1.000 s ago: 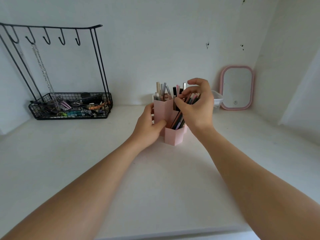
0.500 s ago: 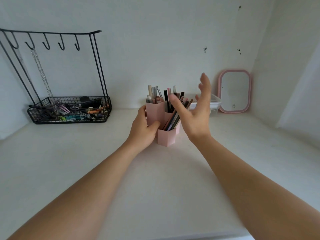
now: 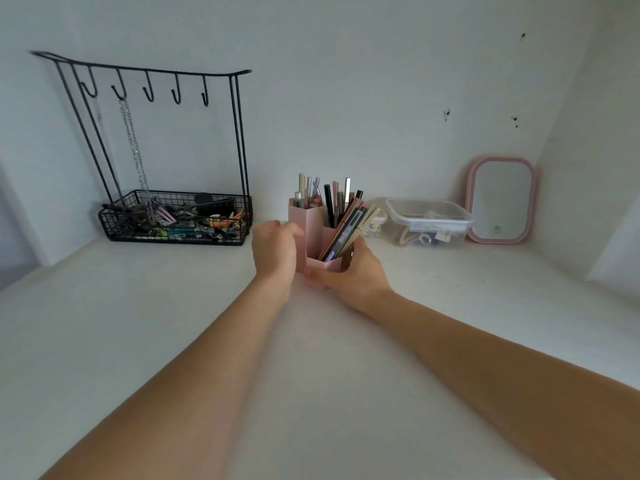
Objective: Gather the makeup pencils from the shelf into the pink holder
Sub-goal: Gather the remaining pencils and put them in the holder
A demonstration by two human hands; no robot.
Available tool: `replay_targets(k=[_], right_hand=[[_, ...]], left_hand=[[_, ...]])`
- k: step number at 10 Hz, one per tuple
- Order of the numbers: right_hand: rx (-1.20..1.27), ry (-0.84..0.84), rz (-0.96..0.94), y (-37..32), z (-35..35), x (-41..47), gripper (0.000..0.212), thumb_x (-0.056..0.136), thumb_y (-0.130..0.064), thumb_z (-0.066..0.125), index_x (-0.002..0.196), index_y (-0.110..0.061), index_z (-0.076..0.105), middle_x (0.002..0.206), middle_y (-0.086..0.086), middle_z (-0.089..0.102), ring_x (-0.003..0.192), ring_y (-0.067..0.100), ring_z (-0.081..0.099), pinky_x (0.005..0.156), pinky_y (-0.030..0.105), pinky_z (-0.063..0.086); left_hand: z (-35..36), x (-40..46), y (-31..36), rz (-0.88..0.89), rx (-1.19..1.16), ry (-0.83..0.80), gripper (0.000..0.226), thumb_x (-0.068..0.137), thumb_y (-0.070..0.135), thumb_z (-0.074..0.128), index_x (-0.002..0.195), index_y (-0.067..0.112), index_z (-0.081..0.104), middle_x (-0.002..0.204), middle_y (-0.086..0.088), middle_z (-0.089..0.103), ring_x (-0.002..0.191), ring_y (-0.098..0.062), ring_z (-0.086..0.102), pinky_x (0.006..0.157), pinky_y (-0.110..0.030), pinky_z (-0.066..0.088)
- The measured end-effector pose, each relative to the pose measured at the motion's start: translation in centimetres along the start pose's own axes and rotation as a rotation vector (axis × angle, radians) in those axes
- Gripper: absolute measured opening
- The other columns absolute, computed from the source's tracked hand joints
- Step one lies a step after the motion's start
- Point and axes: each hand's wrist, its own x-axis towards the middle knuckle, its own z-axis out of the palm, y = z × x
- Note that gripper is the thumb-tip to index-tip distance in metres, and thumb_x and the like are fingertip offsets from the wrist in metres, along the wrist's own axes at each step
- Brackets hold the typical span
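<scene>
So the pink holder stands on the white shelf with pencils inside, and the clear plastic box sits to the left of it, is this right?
Not quite. In the head view the clear plastic box sits to the right of the pink holder, not the left. The holder does stand on the white shelf with pencils inside.

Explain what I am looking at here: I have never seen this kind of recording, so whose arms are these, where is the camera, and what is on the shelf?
No machine is involved. A person wears a wide-angle camera on the head, looking forward and down, so the two bare arms reaching in are their own.

The right hand curls around the low front part of the pink holder, gripping it. The left hand is at the holder's left side with curled fingers; whether it actually grips is unclear.

The makeup pencils already stand in the holder. No loose pencils show on the white shelf.

To the left is a black wire rack with hooks and a basket of small items. To the right are a clear lidded box and a pink mirror leaning on the wall.
</scene>
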Motion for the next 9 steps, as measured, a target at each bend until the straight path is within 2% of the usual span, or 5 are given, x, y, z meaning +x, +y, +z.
replay_targets(k=[1,3,4,7,9], right_hand=[[-0.06,0.045,0.016,-1.1,3.0,1.3,0.082,0.045,-0.073,0.079,0.113,-0.033,0.055,0.108,-0.004,0.062,0.097,0.009,0.063,0.081,0.033,0.057],[-0.138,0.142,0.093,-3.2,7.9,4.8,0.093,0.063,-0.066,0.074,0.129,-0.007,0.043,0.128,0.011,0.044,0.123,0.032,0.043,0.101,0.041,0.041],[-0.077,0.175,0.139,-3.3,9.5,7.0,0.083,0.061,-0.062,0.075,0.121,-0.011,0.048,0.121,0.008,0.048,0.118,0.029,0.047,0.097,0.04,0.045],[-0.041,0.188,0.184,-2.9,10.4,11.4,0.079,0.066,-0.035,0.081,0.129,-0.006,0.044,0.129,0.011,0.046,0.117,0.03,0.051,0.096,0.04,0.047],[-0.029,0.173,0.178,-2.6,10.1,11.6,0.065,0.063,-0.031,0.086,0.118,-0.01,0.058,0.114,0.006,0.065,0.105,0.025,0.064,0.085,0.035,0.053]], left_hand=[[-1.3,0.7,0.1,-0.018,0.022,0.138,0.02,0.09,0.01,0.054,0.071,0.015,0.053,0.072,-0.002,0.053,0.078,-0.028,0.052,0.065,-0.031,0.037],[-2.7,3.5,-1.3,0.007,0.103,0.188,0.024,0.09,0.018,0.054,0.107,0.022,0.07,0.11,-0.008,0.072,0.104,-0.033,0.067,0.09,-0.043,0.055],[-3.4,5.0,-1.8,0.019,0.087,0.216,0.021,0.09,0.017,0.055,0.08,0.034,0.062,0.104,-0.007,0.073,0.103,-0.034,0.069,0.093,-0.046,0.056],[-3.3,5.7,-2.3,0.008,-0.009,0.223,0.019,0.092,0.012,0.058,0.082,0.028,0.057,0.082,0.011,0.058,0.071,-0.01,0.054,0.057,-0.022,0.041],[-3.0,5.7,-2.5,0.062,0.1,0.193,0.014,0.091,0.013,0.06,0.101,0.022,0.062,0.086,0.013,0.058,0.087,-0.017,0.058,0.075,-0.027,0.044]])
